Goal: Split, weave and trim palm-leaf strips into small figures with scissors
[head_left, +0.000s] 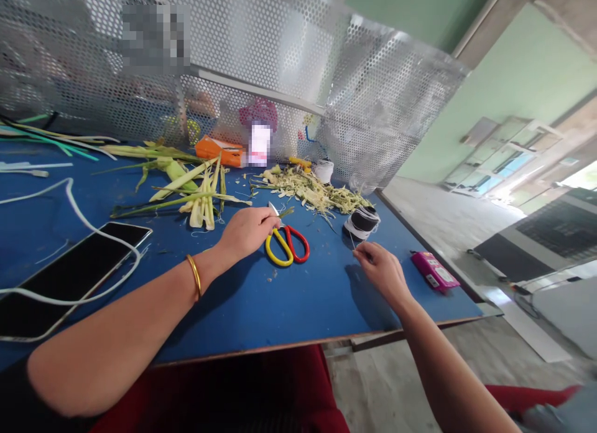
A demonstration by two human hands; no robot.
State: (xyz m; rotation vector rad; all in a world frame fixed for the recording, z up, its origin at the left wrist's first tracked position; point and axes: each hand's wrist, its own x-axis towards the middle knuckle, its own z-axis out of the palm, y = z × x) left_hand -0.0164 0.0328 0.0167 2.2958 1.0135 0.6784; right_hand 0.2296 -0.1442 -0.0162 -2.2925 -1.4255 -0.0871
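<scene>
The left hand (247, 231) is positioned above the center of the blue bench (308, 315). Its grip is closed at the fingertips on a thin green strip (286, 213), which projects to the right. Scissors (278, 249) with one yellow and one red handle lie directly beside these fingers, handles toward the near edge; the fingers partly cover the blades.

The right hand (382, 271) is positioned to the right, over the near half of the bench. Its grip is pinched on white thread (352, 241). The thread runs to a black-and-white spool (361, 224), located just beyond the fingertips.

A pile of pale green shreds (312, 190) lies at the far side, between the scissors and a perforated clear sheet (298, 53). A small white spool (323, 171) stands behind the pile. Long husk strips (200, 200) and an orange packet (220, 152) are at far left of center.

A phone (69, 280) lies at near left, with a white cable (134, 249) crossing it. A magenta packet (435, 271) lies at the right edge, near the right hand.
</scene>
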